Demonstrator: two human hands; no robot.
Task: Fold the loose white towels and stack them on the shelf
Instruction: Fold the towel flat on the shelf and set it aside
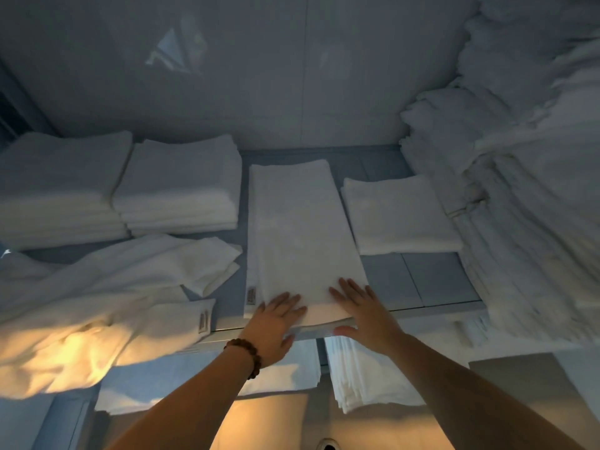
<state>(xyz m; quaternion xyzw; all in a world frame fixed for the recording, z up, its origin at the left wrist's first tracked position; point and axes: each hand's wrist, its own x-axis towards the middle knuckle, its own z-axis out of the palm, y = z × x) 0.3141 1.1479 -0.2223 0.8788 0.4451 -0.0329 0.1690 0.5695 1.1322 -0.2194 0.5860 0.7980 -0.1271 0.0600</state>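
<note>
1. The loose towels [97,287], heaped just left of the left hand [276,319], look soft and limp. They would likely sag unless lifted by two corners.
2. The long towel [302,228] stretches away from both hands along the shelf [422,280]. It looks light and floppy, and would probably slide easily. Its near corners seem the best hold.
3. The left hand and right hand [360,310] lie flat on its near end, fingers straight, pressing and gripping nothing.
4. A sewn tag [251,295] sits just beside the left hand.
</note>
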